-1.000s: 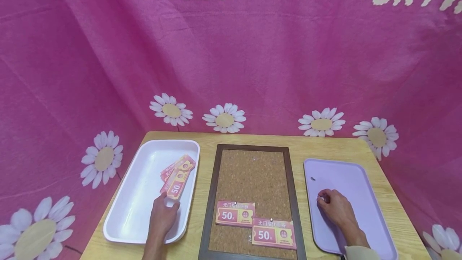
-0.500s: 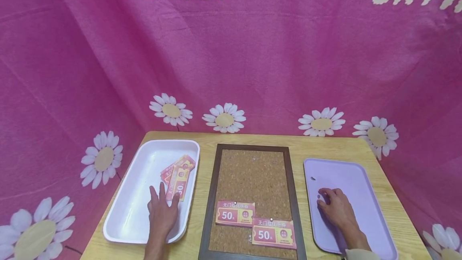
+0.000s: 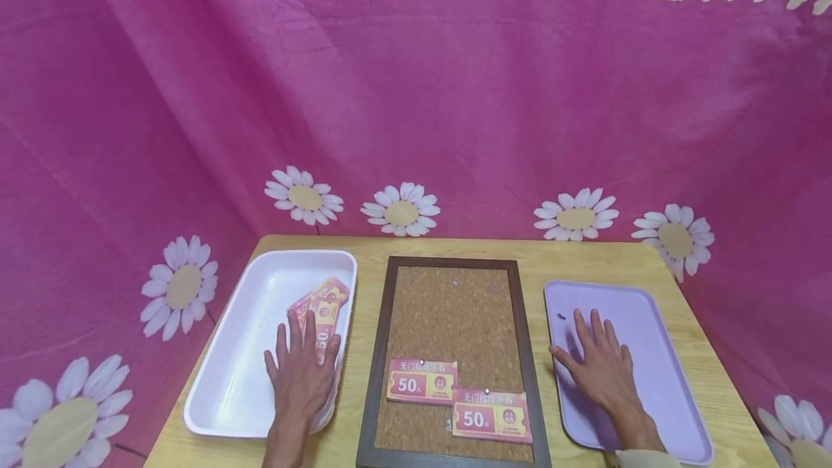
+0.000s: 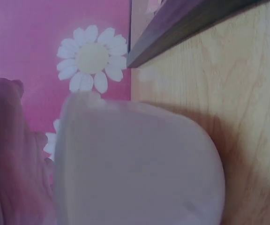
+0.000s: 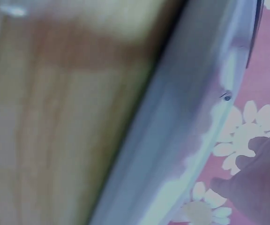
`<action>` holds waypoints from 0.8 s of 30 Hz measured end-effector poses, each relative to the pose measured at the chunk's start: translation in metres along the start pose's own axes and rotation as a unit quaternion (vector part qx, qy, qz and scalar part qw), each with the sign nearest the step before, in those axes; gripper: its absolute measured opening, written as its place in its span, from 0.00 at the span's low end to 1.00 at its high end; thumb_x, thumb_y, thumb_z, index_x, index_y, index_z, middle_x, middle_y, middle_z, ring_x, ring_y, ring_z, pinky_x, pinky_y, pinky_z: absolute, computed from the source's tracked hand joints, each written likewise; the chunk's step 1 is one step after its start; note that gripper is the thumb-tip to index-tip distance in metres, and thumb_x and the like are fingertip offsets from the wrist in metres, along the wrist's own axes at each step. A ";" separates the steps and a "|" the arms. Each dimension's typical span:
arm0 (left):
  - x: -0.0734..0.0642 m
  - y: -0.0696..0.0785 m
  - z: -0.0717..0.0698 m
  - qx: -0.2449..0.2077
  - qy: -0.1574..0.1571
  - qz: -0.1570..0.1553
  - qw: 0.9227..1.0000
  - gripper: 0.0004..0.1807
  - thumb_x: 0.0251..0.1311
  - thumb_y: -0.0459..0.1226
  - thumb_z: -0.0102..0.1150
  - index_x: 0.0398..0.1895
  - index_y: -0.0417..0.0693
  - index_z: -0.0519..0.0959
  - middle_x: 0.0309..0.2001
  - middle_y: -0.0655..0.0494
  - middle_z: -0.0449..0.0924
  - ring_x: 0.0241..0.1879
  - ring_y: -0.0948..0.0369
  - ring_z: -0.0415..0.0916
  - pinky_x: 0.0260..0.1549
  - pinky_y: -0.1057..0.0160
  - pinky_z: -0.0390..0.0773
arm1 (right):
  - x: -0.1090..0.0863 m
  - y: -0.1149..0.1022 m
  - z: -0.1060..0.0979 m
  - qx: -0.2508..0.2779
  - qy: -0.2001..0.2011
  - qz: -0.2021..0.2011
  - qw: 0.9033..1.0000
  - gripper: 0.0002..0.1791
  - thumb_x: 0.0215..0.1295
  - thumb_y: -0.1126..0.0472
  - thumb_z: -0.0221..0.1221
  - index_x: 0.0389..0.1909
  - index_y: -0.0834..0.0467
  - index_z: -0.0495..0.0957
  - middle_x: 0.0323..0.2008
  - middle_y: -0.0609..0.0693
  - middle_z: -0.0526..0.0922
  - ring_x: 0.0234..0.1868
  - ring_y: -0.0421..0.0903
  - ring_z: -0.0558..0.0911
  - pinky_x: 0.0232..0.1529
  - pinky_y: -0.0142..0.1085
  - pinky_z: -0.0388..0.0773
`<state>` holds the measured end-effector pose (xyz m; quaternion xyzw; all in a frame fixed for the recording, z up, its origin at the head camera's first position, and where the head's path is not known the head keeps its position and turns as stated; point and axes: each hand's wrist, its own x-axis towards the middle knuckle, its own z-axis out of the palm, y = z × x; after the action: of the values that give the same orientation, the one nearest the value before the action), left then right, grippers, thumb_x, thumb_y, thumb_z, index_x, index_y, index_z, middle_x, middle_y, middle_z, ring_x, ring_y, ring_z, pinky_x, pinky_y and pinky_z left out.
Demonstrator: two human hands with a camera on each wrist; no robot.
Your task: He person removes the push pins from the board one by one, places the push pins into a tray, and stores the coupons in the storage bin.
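My left hand (image 3: 302, 378) is spread over the white tray (image 3: 227, 360), fingers straight, palm down and holding nothing. Its fingertips overlap several pink-and-yellow coupons (image 3: 331, 309) marked 50, piled at the tray's right side. In the left wrist view the hand (image 4: 13, 159) shows beside the tray's outer wall (image 4: 144, 164). Over the lilac tray (image 3: 656, 381), my right hand (image 3: 601, 374) is also spread flat with nothing in it. A small thumbtack (image 3: 561, 317) lies near that tray's left edge; the right wrist view shows the thumbtack (image 5: 227, 97) too.
Between the trays lies a framed corkboard (image 3: 455, 323). Two coupons, a left one (image 3: 422, 383) and a lower right one (image 3: 492, 417), are pinned near its front. A pink daisy-printed cloth (image 3: 481, 128) hangs behind the wooden table (image 3: 370, 273).
My left hand has let go of the coupons and spread its fingers, shifting slightly right. The right hand has gone from pinched fingers over the lilac tray to spread ones.
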<state>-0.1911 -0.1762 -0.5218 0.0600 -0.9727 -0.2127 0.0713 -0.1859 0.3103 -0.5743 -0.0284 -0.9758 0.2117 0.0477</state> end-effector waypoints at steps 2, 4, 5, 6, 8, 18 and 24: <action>0.000 0.004 0.001 0.007 0.005 0.014 1.000 0.41 0.68 0.63 0.35 0.77 0.51 0.49 0.78 0.42 0.37 0.76 0.41 0.34 0.65 0.28 0.37 | 0.000 -0.006 -0.002 0.001 0.000 -0.007 1.000 0.50 0.63 0.31 0.50 0.77 0.49 0.39 0.77 0.63 0.39 0.75 0.70 0.42 0.61 0.75 0.41; -0.001 0.008 0.002 0.011 0.006 0.025 1.000 0.42 0.66 0.64 0.36 0.77 0.51 0.50 0.78 0.41 0.38 0.77 0.42 0.34 0.65 0.28 0.37 | 0.000 -0.012 -0.004 0.003 -0.001 -0.013 1.000 0.51 0.63 0.31 0.50 0.77 0.49 0.39 0.77 0.61 0.37 0.75 0.68 0.39 0.61 0.75 0.39; -0.001 0.010 0.003 0.012 0.007 0.029 0.999 0.43 0.66 0.65 0.37 0.77 0.52 0.50 0.78 0.42 0.38 0.77 0.42 0.35 0.65 0.28 0.37 | -0.001 -0.015 -0.005 0.002 0.000 -0.017 1.000 0.51 0.63 0.31 0.50 0.77 0.49 0.39 0.77 0.61 0.36 0.76 0.67 0.38 0.61 0.75 0.39; -0.002 0.012 0.003 0.013 0.008 0.032 0.999 0.43 0.65 0.65 0.38 0.76 0.52 0.51 0.78 0.42 0.38 0.77 0.42 0.35 0.66 0.28 0.37 | -0.001 -0.018 -0.006 0.000 0.002 -0.020 1.000 0.51 0.62 0.31 0.50 0.77 0.49 0.40 0.77 0.61 0.37 0.76 0.67 0.38 0.62 0.75 0.39; -0.003 0.015 0.004 0.012 0.011 0.038 0.999 0.44 0.64 0.66 0.40 0.76 0.52 0.52 0.78 0.43 0.38 0.77 0.42 0.36 0.66 0.29 0.36 | -0.001 -0.024 -0.007 -0.008 0.004 -0.026 1.000 0.51 0.62 0.30 0.51 0.77 0.49 0.41 0.77 0.61 0.38 0.76 0.65 0.36 0.62 0.75 0.38; -0.006 0.037 0.012 0.036 0.036 0.098 0.994 0.45 0.57 0.68 0.47 0.75 0.60 0.56 0.78 0.45 0.45 0.76 0.41 0.42 0.65 0.29 0.41 | -0.006 -0.048 -0.005 -0.067 0.006 -0.036 0.997 0.53 0.58 0.24 0.48 0.77 0.47 0.45 0.78 0.59 0.40 0.77 0.63 0.35 0.63 0.75 0.36; -0.011 0.052 0.020 0.048 0.024 0.117 0.992 0.45 0.56 0.69 0.47 0.74 0.60 0.58 0.77 0.47 0.47 0.76 0.43 0.43 0.65 0.29 0.44 | -0.009 -0.060 0.000 -0.060 -0.003 -0.036 0.998 0.53 0.57 0.25 0.49 0.77 0.46 0.44 0.78 0.56 0.37 0.78 0.61 0.35 0.64 0.74 0.36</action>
<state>-0.1884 -0.1192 -0.5190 -0.0453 -0.9802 -0.1540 0.1163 -0.1789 0.2552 -0.5501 0.0048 -0.9872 0.1510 0.0507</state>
